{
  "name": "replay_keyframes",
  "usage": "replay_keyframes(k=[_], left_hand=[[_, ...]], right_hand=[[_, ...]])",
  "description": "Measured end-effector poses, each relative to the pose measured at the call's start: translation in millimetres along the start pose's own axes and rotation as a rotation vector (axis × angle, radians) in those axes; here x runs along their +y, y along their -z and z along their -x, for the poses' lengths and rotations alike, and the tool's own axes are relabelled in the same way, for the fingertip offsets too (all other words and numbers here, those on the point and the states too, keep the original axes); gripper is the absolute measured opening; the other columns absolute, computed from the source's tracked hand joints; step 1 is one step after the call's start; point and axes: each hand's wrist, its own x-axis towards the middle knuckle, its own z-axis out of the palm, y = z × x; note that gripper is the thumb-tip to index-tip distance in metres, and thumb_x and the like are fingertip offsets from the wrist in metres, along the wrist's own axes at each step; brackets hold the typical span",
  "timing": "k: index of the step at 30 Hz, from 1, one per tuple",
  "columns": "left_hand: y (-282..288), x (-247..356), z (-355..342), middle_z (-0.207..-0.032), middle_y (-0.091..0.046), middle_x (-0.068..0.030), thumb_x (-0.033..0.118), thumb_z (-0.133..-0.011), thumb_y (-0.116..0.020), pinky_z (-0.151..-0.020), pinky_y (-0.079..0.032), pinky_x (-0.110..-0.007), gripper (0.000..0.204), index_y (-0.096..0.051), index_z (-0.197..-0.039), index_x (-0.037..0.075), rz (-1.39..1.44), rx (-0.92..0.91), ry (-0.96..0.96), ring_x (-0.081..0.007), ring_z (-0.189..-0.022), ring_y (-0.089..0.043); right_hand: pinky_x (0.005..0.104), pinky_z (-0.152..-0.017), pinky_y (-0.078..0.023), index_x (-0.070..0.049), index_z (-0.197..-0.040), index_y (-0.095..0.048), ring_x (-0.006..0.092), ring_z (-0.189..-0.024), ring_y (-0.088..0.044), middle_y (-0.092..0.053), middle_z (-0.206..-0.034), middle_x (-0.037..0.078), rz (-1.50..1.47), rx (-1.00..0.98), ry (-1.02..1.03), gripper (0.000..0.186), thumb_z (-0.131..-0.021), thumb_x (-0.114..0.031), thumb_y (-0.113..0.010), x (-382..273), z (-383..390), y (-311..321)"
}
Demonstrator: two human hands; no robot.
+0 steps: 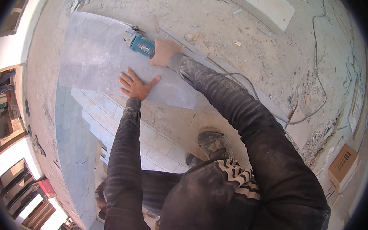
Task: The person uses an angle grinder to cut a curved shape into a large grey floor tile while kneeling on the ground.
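Observation:
A large pale grey tile (90,49) lies in front of me, its surface dusty. My right hand (166,53) is wrapped round the body of a teal angle grinder (141,46), whose head is at the tile's far edge. Its disc is too small and blurred to make out, so I cannot tell if it touches the tile. Nearer to me, my left hand (137,86) lies flat on the tile with fingers and thumb spread, holding nothing.
The grinder's dark cord (254,89) loops to the right across the dusty floor. A pale slab (261,5) lies at the far right, among scattered chips. Laid floor tiles (152,142) stretch to the left. A cardboard box (343,164) stands at right; my shoe (213,142) is below the tile.

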Motion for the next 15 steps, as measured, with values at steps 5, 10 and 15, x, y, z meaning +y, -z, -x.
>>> replay_keyframes(k=[5,10,15], left_hand=[[-0.2,1.1,1.7,-0.151,0.009,-0.0333,0.086,-0.058,-0.061,-0.105,0.005,-0.066,0.141,0.006,-0.148,0.001,0.007,0.025,0.000,-0.0477,-0.140,0.014],[0.5,1.7,1.3,-0.151,0.013,-0.0313,0.085,-0.057,-0.061,-0.106,0.010,-0.064,0.142,0.010,-0.148,0.003,0.017,-0.011,0.023,-0.0451,-0.140,0.018],[1.8,1.4,0.0,-0.151,0.014,-0.0312,0.086,-0.057,-0.061,-0.106,0.010,-0.064,0.143,0.011,-0.148,0.003,0.011,-0.033,0.026,-0.0448,-0.140,0.019]], right_hand=[[0.0412,-0.090,-0.050,-0.003,-0.108,-0.058,0.0331,-0.107,-0.061,-0.064,-0.110,0.020,-0.017,-0.010,0.003,0.050,-0.066,-0.025,-0.072,2.0,2.7,1.8],[0.0417,-0.090,-0.050,-0.003,-0.109,-0.057,0.0331,-0.107,-0.061,-0.064,-0.110,0.020,-0.006,-0.025,-0.007,0.051,-0.066,-0.025,-0.073,3.8,6.6,4.7],[0.0441,-0.088,-0.050,-0.003,-0.109,-0.057,0.0362,-0.103,-0.062,-0.064,-0.106,0.021,-0.016,0.035,0.009,0.056,-0.063,-0.029,-0.073,6.7,9.8,2.1]])
